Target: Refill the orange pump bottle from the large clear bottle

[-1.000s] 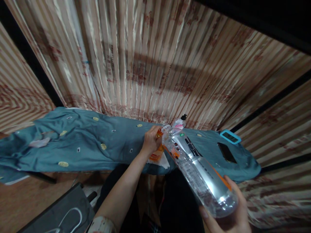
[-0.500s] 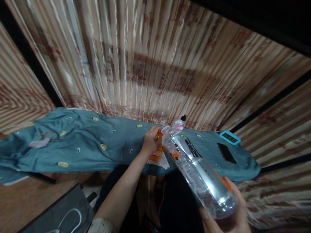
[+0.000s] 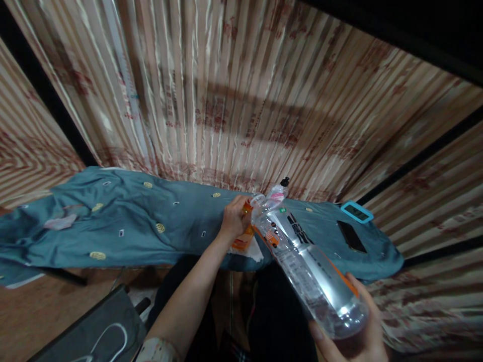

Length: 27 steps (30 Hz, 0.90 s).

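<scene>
My right hand grips a large clear plastic bottle by its base, with a silver and orange label round it. The bottle is tilted, its neck pointing up and left. Wrapped round an orange bottle is my left hand, whose fingers partly hide it. The mouth of the clear bottle is close against the top of the orange one; whether they touch I cannot tell. Under the orange bottle lies a white tissue. Just behind the clear bottle's neck stands another clear bottle with a black top.
A teal patterned cloth covers the long table. On its right lie a dark phone and a blue-framed digital clock. A pinkish tissue is at the left. A striped curtain hangs behind. A grey box-like surface with a white cable is at lower left.
Almost nothing differs. Both hands and bottles keep their places, and the view has shifted very slightly.
</scene>
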### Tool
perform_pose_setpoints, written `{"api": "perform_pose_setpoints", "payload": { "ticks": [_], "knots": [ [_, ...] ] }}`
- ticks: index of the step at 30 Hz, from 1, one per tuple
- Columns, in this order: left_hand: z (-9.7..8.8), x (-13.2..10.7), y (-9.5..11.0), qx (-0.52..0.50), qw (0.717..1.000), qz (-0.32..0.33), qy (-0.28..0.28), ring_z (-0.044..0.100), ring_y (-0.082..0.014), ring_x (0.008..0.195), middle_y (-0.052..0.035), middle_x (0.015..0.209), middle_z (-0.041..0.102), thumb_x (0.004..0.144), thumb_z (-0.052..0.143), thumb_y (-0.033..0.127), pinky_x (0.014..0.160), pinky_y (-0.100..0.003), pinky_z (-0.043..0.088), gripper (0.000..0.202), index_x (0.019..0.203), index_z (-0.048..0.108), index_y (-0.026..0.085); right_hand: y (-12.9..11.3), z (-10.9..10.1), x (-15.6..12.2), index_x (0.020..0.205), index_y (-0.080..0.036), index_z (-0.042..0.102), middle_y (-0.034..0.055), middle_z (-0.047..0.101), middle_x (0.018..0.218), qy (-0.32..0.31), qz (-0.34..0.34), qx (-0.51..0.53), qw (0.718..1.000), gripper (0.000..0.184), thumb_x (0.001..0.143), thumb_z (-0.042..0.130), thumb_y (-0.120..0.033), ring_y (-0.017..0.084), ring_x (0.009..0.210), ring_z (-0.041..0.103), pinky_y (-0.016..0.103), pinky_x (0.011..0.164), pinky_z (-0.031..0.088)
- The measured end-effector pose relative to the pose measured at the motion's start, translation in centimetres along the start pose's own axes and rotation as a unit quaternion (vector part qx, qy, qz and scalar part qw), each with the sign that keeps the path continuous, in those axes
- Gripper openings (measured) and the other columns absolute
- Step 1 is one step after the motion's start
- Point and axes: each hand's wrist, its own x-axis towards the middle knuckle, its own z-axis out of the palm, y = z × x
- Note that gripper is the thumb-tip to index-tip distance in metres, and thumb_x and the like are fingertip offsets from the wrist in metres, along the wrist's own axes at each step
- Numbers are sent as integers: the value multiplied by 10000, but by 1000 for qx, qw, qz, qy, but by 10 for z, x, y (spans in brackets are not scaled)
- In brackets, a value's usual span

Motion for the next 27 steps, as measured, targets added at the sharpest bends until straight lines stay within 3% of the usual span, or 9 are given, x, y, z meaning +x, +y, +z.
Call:
{"api": "perform_pose_setpoints", "payload": {
  "ticks": [27],
  "knots": [
    [-2,0,2,2,1000,-11,-10,668,-215,874,-83,933,687,985,487,406,766,-319,519,295,1005,677,180,0,0,-2,1440,-148,430,129,536,1354,-6,1,-2,1000,858,734,753,-515,277,1206,533,319,921,469]
  ]
}}
